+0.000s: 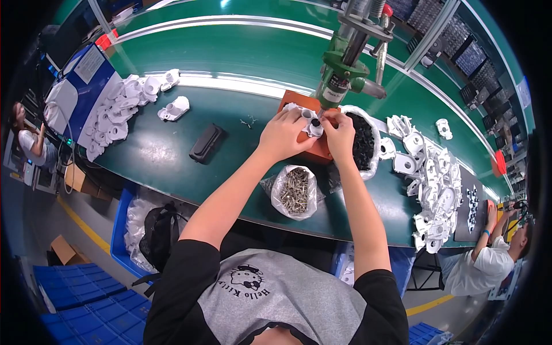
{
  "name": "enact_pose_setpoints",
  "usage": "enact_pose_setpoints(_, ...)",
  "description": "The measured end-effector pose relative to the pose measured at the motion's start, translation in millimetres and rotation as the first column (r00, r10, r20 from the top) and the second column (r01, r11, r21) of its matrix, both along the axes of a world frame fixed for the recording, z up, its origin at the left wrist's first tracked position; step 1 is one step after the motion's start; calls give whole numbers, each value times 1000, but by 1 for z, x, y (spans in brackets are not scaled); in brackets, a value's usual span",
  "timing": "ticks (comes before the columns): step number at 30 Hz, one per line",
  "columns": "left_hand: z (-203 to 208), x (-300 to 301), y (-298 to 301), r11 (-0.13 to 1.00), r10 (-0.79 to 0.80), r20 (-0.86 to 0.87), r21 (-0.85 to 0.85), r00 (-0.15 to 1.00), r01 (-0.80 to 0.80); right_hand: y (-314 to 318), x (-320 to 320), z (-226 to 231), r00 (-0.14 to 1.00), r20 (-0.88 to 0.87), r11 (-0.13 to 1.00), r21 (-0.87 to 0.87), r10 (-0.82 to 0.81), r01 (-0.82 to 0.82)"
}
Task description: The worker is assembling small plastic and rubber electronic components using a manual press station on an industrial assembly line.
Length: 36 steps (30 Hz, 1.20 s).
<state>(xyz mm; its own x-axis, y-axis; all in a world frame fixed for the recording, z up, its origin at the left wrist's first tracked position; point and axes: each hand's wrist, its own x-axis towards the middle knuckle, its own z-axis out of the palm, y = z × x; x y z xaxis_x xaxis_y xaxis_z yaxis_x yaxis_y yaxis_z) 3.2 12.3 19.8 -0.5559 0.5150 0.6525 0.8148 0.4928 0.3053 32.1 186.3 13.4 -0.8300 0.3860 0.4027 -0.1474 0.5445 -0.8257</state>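
Observation:
My left hand [280,137] is closed round a white plastic housing [309,114] with round openings, holding it down on an orange-red block [292,99]. A black piece sits in the housing's near right side. Just above, the narrow tip of a green upright driving tool [339,75] comes down close to the housing. My right hand [340,132] is at the housing's right side by that tip, its thumb and fingers pinched together. Whatever they hold is too small and hidden to make out.
Metal screws fill a clear bag [294,190] in front. Beside the block stands a white-lined container of black parts [362,144]. White housings lie heaped at left [115,112] and right [440,192]. A black case [207,142] lies left. Another person [489,259] works at far right.

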Motion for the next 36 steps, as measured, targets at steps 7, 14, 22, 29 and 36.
enact_pose_setpoints(7,0,1,1,1000,-2,14,-10,1000,2,0,0,-3,1000,-20,996,88,-15,16)
enact_pose_setpoints(14,-2,-1,1,1000,0,7,-15,1000,0,0,6,-4,998,-50,986,164,47,-38)
enact_pose_setpoints(22,-3,-1,1,1000,3,4,-14,1000,-3,-2,19,-7,992,-79,910,410,100,-59)
enact_pose_setpoints(29,-5,-2,2,999,6,-42,38,999,-4,-6,47,-7,996,-21,827,559,91,-64)
enact_pose_setpoints(36,-3,-3,1,999,-11,-15,45,1000,12,34,40,33,972,-228,998,12,-58,62)
